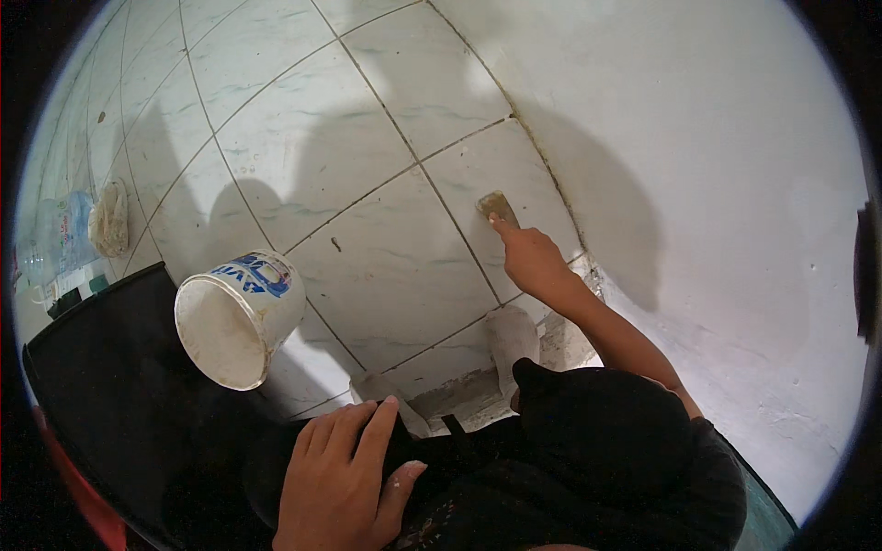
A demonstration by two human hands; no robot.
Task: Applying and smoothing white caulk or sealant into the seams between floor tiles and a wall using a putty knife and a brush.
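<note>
My right hand is closed round a small scraper. Its flat, dull brownish blade touches the white tiled floor close to the wall, and my index finger lies along it. The handle is hidden in my grip. My left hand rests palm down on my dark clothing, fingers stretched out and holding nothing. Ahead of it, to the left, a white plastic bucket with blue print leans with its mouth toward me. Its inside has pale smears.
A white wall rises on the right, with rough, dirty grout along its foot. At the far left lie a clear plastic bottle and a crumpled plastic bag. A black surface stands beside the bucket. My feet are just below the scraper.
</note>
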